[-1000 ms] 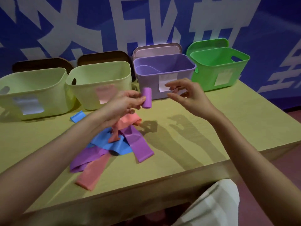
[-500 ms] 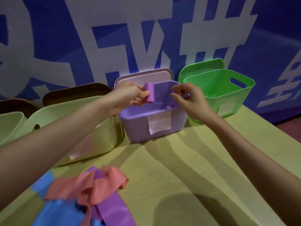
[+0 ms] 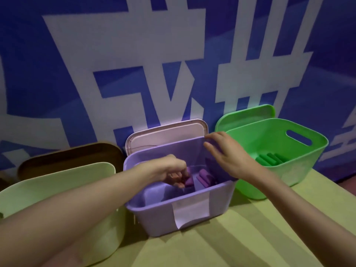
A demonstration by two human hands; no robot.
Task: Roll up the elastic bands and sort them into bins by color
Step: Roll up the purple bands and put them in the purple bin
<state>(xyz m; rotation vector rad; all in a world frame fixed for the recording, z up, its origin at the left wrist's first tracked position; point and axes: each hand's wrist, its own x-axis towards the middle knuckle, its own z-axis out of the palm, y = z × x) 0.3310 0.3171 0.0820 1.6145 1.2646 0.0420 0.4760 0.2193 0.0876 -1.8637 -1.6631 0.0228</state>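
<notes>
Backdrop: blue wall banner (image 3: 57, 83) with large white characters.
Support: yellow-green flat surface (image 3: 240, 243).
Left, leaning: dark brown plastic lid (image 3: 73, 157).

The place looked like a staged demonstration or exhibition booth rather than a home. A large blue banner (image 3: 115, 64) printed with huge white characters filled the whole backdrop from nine to three o'clock. In front of it a plain yellow-green table (image 3: 250, 237) carried a row of coloured plastic storage bins: a pale green bin (image 3: 57, 189) at nine o'clock, a purple bin (image 3: 154, 218) with a white paper label (image 3: 192, 211) at the centre, and a bright green bin (image 3: 300, 151) at two o'clock, lids propped behind them.
</notes>
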